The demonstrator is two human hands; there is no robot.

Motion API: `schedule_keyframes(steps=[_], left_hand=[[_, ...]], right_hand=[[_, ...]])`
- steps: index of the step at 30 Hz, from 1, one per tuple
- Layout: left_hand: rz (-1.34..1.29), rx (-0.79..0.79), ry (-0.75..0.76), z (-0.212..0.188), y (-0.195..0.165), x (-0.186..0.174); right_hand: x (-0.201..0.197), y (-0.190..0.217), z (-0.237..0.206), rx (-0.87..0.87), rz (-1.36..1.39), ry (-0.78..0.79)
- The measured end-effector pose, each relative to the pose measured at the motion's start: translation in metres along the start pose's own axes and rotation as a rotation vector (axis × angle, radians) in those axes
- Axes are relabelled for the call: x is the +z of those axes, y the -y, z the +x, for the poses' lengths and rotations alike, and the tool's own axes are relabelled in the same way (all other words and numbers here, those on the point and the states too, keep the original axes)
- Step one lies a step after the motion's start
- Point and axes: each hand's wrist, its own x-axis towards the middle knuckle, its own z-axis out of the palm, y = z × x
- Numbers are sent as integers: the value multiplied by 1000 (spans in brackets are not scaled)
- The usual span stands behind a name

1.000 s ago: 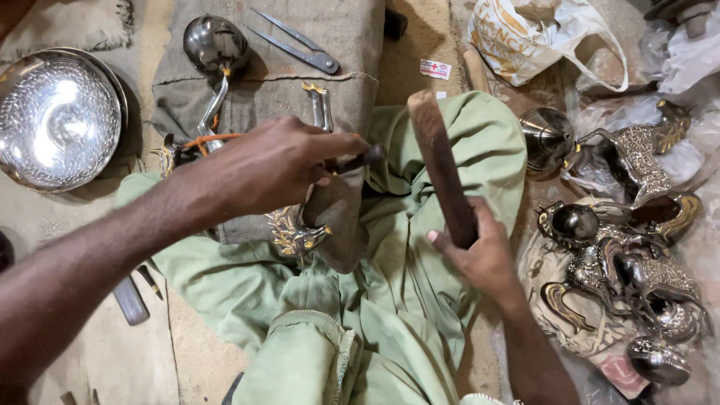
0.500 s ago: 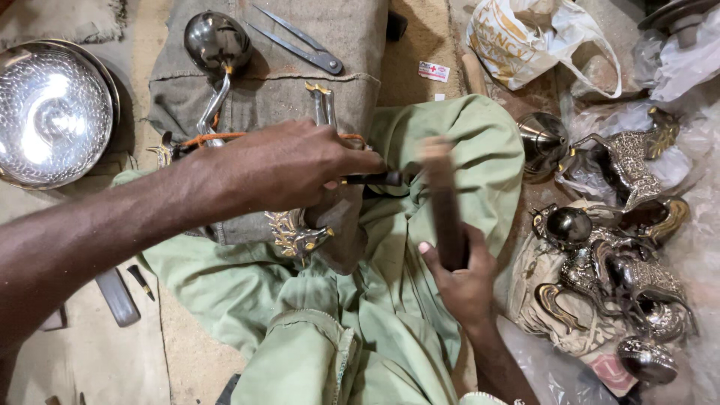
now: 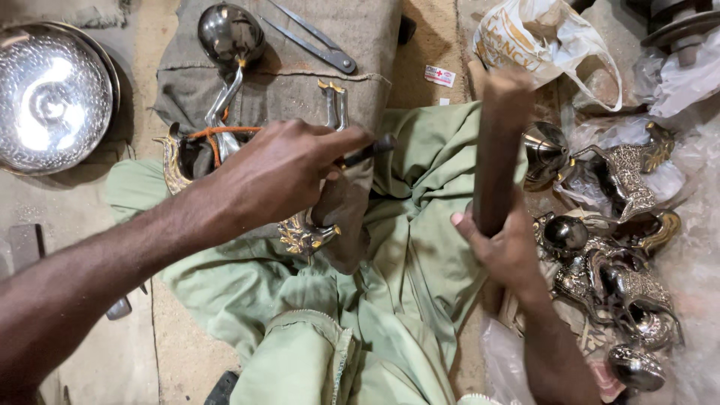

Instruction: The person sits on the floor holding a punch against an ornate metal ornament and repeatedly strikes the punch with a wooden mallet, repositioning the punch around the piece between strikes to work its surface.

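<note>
Head view takes in a cluttered floor workplace, read from the left. A hammered silver bowl (image 3: 51,97) lies at the far left edge. Next to it a folded grey sackcloth (image 3: 300,60) carries a rounded metal ladle-like piece (image 3: 229,34) and long thin shears (image 3: 311,36).

Below the cloth the left hand (image 3: 281,176) reaches in from the lower left. Its grip is closed around a thin dark punch (image 3: 371,148), whose tip sticks out past the fingers toward the right. Under that hand, resting on the person's green-clothed lap (image 3: 405,247), sits an ornate gilt and silver metal piece (image 3: 304,234); most of it is hidden by the hand, with only a curled gold edge showing.

To the right, the right hand (image 3: 502,251) is clamped on the lower end of a long wooden mallet stick (image 3: 496,146), which stands raised and blurred above the lap, apart from the punch.

Further right a white plastic bag (image 3: 544,37) lies near the top, and a heap of finished-looking chased silver pieces (image 3: 622,247) fills the right side.

Judging by that heap, many pieces look done, while the one on the lap seems mid-work, with punch set and striker lifted.
</note>
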Motion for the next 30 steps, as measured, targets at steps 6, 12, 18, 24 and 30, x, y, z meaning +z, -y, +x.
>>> schedule_keyframes(steps=[6, 12, 18, 24, 30], left_hand=[[-167, -32, -149, -10, 1, -1], [-156, -109, -162, -9, 8, -1], [-227, -145, -326, -25, 15, 9], [-256, -223, -606, -39, 11, 31], [-353, -360, -828, -49, 6, 53]], right_hand=[[-39, 30, 56, -224, -121, 66], [-45, 54, 99, -452, -248, 54], [-48, 81, 118, -491, -399, 127], [-64, 144, 143, -735, -740, 149], [-66, 208, 149, -920, -1120, 119]])
